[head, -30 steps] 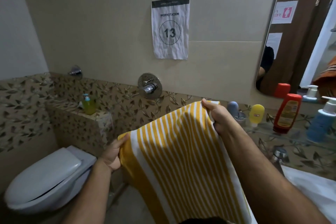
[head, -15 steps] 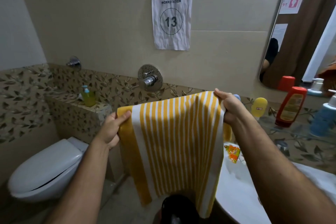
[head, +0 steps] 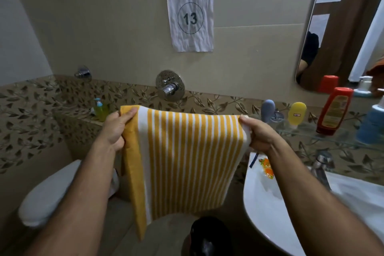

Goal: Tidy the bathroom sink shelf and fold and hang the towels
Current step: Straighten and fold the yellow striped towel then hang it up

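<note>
A yellow and white striped towel (head: pixel 182 158) hangs folded in the air in front of me, its top edge level. My left hand (head: pixel 116 129) grips its top left corner, thumb over the yellow border. My right hand (head: pixel 259 133) grips the top right corner. On the glass shelf (head: pixel 332 137) to the right stand a grey-blue tube (head: pixel 268 110), a yellow tube (head: pixel 297 114), a red bottle (head: pixel 332 110) and a blue pump bottle (head: pixel 372 122).
A white sink (head: pixel 270 203) sits at lower right with an orange wrapper (head: pixel 267 167) on its rim and a chrome tap (head: pixel 321 164). A toilet (head: pixel 47 193) with its lid down is at lower left. A wall valve (head: pixel 170 85) and a green soap bottle (head: pixel 99 109) are behind.
Both hands have levelled the towel: the left hand rose and the right hand dropped, so the top edge went from slanted to horizontal. The towel now hangs shorter, doubled over.
</note>
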Motion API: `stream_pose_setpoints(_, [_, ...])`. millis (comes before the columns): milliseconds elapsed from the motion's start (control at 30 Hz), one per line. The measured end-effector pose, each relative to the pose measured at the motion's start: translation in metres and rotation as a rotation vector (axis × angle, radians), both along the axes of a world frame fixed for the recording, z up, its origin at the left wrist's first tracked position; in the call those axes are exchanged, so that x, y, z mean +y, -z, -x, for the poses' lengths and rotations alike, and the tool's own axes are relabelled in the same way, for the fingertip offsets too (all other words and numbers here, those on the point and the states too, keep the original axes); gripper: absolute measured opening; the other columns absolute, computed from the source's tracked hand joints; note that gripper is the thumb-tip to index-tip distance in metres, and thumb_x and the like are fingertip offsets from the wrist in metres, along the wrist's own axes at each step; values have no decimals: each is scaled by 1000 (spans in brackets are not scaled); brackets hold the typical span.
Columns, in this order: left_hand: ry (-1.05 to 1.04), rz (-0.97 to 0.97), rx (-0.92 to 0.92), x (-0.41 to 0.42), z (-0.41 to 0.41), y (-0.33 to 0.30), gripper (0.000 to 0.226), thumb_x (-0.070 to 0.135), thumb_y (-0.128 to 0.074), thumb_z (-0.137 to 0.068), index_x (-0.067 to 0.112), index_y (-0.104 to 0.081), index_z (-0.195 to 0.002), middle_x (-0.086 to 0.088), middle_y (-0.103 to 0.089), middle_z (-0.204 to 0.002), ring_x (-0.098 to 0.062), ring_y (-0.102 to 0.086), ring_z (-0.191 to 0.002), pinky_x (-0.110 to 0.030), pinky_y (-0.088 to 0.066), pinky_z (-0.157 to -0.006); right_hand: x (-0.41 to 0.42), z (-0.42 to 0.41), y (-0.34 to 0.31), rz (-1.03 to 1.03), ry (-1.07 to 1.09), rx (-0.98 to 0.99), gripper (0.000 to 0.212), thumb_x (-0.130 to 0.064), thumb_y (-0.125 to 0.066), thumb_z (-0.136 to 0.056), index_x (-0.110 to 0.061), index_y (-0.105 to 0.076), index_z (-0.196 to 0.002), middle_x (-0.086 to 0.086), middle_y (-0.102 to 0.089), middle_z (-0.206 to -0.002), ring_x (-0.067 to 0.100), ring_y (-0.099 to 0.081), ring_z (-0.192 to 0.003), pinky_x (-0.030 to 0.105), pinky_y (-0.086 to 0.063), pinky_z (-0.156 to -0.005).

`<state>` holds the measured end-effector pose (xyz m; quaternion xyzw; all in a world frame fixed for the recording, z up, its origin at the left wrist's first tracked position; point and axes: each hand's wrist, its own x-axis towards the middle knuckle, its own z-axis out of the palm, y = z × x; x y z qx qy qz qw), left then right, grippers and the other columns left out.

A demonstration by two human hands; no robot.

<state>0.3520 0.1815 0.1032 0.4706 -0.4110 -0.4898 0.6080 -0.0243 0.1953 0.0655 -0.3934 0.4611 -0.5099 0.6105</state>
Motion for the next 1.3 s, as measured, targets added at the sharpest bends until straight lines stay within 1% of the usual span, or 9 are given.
stream_pose_setpoints(167, [-40,-6,-3,4,0,-10,8,20,-65,-92,13,-64,-94,-7,-69,-92,-18,-66,-82,-36,-54,-72,9,-11,-1,-11,-227,292,47,-38,-65,-80,-11,-61,-119,11,-71,-111,24,-71,-95,36,-59,-76])
stream_pose_setpoints(300, [-8,-58,-27,11,-19,-13,29,30,-67,-88,10,-66,-108,-12,-69,-111,-19,-67,-88,-33,-54,-68,8,-23,-22,61,-94,178,27,-25,-59,-94,-8,-63,-114,12,-71,-101,24,-68,-88,42,-57,-80])
stream_pose_setpoints(400, [67,23,34,23,-35,-19,51,60,-54,-77,18,-78,-94,-3,-76,-99,-14,-73,-85,-30,-58,-66,4,-35,-48,130,-8,48,21,-28,-54,-98,-11,-65,-95,8,-73,-83,19,-70,-74,30,-58,-65])
stream_pose_setpoints(533, [174,-109,10,31,-44,22,74,79,-46,-73,26,-66,-121,-6,-69,-120,-26,-64,-112,-50,-50,-95,-7,-56,-58,139,77,44,26,-26,-54,-99,-7,-65,-86,5,-74,-67,14,-71,-58,23,-57,-54])
stream_pose_setpoints(733, [133,-174,76,28,-34,49,25,15,-58,-94,6,-63,-116,-21,-63,-125,-28,-64,-107,-42,-55,-87,-10,-54,-40,-12,106,136,25,-28,-59,-97,-4,-65,-92,6,-73,-63,17,-70,-54,26,-55,-52])
stream_pose_setpoints(900, [138,-164,49,30,-27,48,38,12,-62,-89,8,-57,-126,-14,-66,-118,-30,-61,-111,-43,-54,-84,-15,-41,-50,2,138,89,25,-28,-59,-97,-4,-63,-91,11,-68,-76,18,-67,-51,24,-53,-44])
stream_pose_setpoints(1100, [-20,-134,73,16,-10,32,37,15,-68,-88,3,-60,-122,-19,-66,-117,-28,-65,-102,-41,-56,-83,-16,-26,-60,7,90,100,20,-23,-56,-97,-5,-63,-104,10,-69,-91,19,-69,-70,28,-54,-59])
stream_pose_setpoints(1200, [-66,-82,130,10,0,9,24,20,-71,-86,13,-62,-107,-11,-68,-110,-24,-64,-101,-43,-51,-88,-10,-13,-68,68,-19,14,43,-32,-64,-89,-3,-60,-121,12,-71,-104,23,-72,-89,34,-57,-76])
stream_pose_setpoints(1300, [-70,-48,131,8,8,-7,17,19,-72,-85,15,-61,-98,-7,-67,-103,-19,-63,-94,-37,-51,-81,-3,-10,-47,17,-102,220,46,-24,-71,-85,-2,-57,-123,13,-73,-102,28,-71,-93,43,-56,-78])
